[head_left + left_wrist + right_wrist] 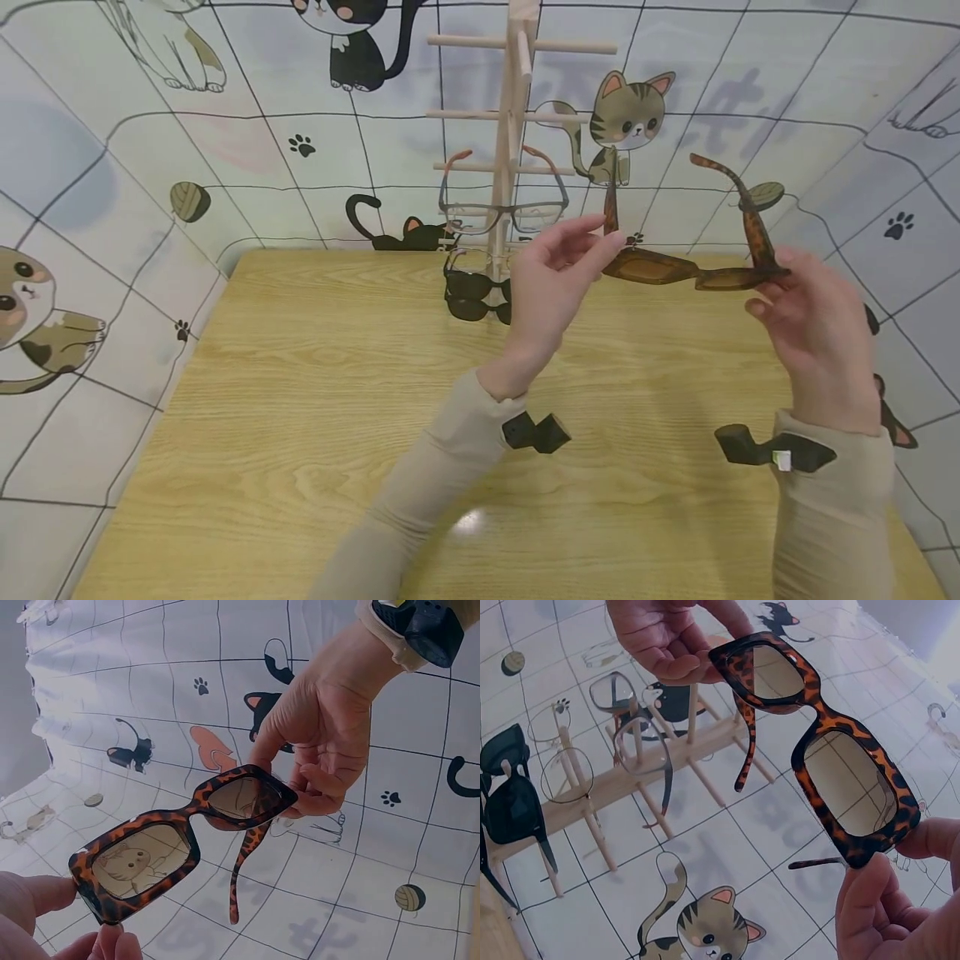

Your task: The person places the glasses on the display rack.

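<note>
A pair of tortoiseshell sunglasses (651,267) with brown lenses is held up over the table, its temples unfolded and pointing away toward the wall in the head view. My left hand (551,283) pinches one outer corner of the frame between thumb and fingers. At the opposite corner, by the hinge, my right hand (821,325) pinches the frame the same way. In the right wrist view the thick rectangular sunglasses (855,787) show their whole front, with the right hand (900,907) at the lower corner and the left hand (675,637) at the upper one.
A wooden eyewear stand (510,108) with horizontal pegs rises at the table's back. It carries clear-lensed glasses (502,217), thin round-framed glasses (566,776) and black sunglasses (472,297). The wooden table (315,400) runs back to a cat-patterned cloth (255,150).
</note>
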The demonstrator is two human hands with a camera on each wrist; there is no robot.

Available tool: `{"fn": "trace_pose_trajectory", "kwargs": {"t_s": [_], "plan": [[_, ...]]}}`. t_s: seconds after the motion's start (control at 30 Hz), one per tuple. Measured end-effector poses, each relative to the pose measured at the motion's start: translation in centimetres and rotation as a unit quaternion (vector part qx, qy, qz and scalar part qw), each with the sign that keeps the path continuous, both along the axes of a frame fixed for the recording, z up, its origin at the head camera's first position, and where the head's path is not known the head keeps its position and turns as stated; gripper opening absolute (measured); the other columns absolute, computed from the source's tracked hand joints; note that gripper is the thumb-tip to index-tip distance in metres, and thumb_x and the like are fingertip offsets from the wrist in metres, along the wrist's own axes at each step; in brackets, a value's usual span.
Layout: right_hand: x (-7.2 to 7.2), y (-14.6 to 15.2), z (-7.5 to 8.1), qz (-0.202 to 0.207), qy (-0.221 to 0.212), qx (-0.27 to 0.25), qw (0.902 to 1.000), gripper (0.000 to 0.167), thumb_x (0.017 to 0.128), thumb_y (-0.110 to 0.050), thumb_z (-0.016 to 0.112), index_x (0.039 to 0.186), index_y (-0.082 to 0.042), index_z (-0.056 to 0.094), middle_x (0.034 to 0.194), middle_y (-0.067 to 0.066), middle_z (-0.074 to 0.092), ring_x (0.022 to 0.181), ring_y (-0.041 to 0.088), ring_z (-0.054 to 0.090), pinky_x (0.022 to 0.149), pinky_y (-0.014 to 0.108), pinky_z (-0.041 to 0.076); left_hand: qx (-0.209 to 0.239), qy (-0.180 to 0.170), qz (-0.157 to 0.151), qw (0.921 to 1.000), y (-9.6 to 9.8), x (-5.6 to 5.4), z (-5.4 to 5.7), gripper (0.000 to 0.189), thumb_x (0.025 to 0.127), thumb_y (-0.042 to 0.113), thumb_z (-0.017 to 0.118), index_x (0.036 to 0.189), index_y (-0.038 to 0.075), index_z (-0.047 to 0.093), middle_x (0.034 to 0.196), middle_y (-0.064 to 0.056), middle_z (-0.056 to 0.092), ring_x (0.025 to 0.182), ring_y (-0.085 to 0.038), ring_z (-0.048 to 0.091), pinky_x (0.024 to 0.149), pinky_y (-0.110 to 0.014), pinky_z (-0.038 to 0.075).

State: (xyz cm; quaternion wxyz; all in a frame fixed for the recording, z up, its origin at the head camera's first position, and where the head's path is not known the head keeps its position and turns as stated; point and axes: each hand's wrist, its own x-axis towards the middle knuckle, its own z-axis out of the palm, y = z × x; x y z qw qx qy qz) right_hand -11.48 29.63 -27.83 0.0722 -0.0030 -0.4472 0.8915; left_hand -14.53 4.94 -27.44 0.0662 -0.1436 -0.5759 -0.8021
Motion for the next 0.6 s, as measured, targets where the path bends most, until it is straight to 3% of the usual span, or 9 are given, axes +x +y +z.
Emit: {"fn": "trace_pose_trajectory", "kwargs": {"t_s": [0.33,0.6], "plan": [[-1.5,-3.3,2.2,0.028,0.019,-0.016,0.9993,0.019,0.095,0.003,0.049,0.083,0.006,0.064,0.078,0.012,0.064,0.063,0.021,0.054,0.045,0.029,0.041,0.029,0.006,0.022,0.9993,-3.0,-0.1,1.8,0.025,0.085,0.005,0.068,0.109,-0.003,0.065,0.089,-0.011,0.065,0.070,-0.008,0.059,0.064,-0.023,0.051],[-3.3,-6.0,3.5,0.037,0.034,-0.009,0.9987,0.013,0.092,0.003,0.054,0.085,0.007,0.064,0.076,0.011,0.062,0.063,0.021,0.055,0.043,0.027,0.041,0.060,0.025,0.061,0.9960,-5.2,-0.6,2.7,0.024,0.085,0.002,0.068,0.107,-0.006,0.065,0.082,-0.004,0.065,0.066,-0.008,0.057,0.059,-0.021,0.048]]}}
